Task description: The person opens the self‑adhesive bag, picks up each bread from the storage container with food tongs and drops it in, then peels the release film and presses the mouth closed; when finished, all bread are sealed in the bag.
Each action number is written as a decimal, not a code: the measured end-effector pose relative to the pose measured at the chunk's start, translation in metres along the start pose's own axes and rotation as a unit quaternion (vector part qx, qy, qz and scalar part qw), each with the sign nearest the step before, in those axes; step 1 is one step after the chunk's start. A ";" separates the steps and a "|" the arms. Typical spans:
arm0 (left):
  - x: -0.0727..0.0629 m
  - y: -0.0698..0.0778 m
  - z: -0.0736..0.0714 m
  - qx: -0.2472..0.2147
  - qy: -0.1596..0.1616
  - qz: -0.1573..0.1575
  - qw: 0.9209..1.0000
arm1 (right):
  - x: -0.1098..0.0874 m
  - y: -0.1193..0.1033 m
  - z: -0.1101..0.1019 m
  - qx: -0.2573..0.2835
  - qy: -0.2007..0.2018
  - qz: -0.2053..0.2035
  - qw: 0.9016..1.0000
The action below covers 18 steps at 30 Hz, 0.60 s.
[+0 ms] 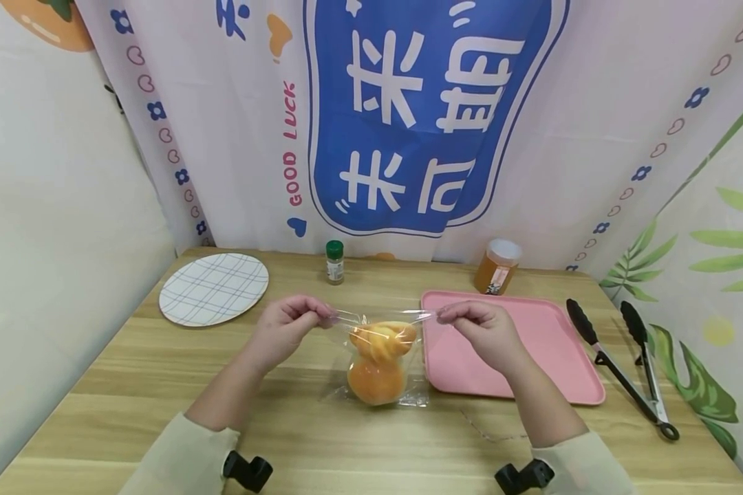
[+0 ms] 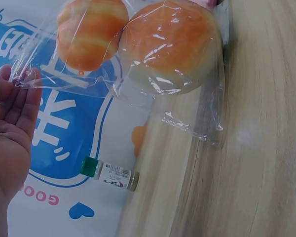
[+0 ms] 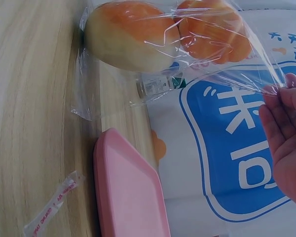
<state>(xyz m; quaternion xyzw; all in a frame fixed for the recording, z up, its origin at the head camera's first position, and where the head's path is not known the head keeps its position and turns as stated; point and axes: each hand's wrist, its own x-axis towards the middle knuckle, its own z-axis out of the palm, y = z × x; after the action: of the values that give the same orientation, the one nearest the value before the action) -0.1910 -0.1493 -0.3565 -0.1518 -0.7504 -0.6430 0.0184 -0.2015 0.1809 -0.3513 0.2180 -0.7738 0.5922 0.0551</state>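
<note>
A clear plastic bag (image 1: pixel 416 395) hangs between my two hands, its top edge drawn out sideways. Inside it lie a round golden bun (image 1: pixel 376 380) at the bottom and a twisted bread roll (image 1: pixel 380 342) above. My left hand (image 1: pixel 291 328) pinches the bag's upper left corner between thumb and fingers. At the upper right corner, my right hand (image 1: pixel 484 331) pinches the film the same way. Both wrist views show the bread through shiny, creased film, with the fingertips at the bag's edge.
A pink tray (image 1: pixel 514 344) lies at the right, with black-tipped tongs (image 1: pixel 631 385) beside it. Behind stand an amber jar (image 1: pixel 498 268) and a green-capped spice bottle (image 1: pixel 335 262). A checked plate (image 1: pixel 213 289) is at the left. A clear strip with red print (image 3: pixel 54 205) lies near the tray.
</note>
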 end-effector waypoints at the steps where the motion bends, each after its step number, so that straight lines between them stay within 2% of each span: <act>1: -0.001 0.001 0.000 0.003 0.000 -0.004 1.000 | 0.000 0.000 0.000 -0.001 0.001 0.000 1.000; 6: -0.003 0.004 0.001 0.003 0.013 -0.026 1.000 | -0.001 0.000 0.000 0.000 0.006 -0.009 1.000; 11: -0.001 0.005 0.007 0.033 0.044 -0.058 0.997 | -0.001 -0.001 0.000 0.000 0.006 -0.014 1.000; 14: 0.000 0.004 0.008 0.039 0.046 -0.060 0.996 | -0.002 -0.002 0.000 -0.005 0.006 -0.009 1.000; 18: 0.000 0.004 0.007 0.033 0.033 -0.055 0.997 | -0.002 -0.003 -0.002 -0.012 0.000 0.002 1.000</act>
<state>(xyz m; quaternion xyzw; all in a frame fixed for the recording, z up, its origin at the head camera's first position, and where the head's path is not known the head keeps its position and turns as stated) -0.1886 -0.1416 -0.3542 -0.0880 -0.7772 -0.6229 0.0124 -0.1992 0.1823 -0.3489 0.2151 -0.7816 0.5828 0.0567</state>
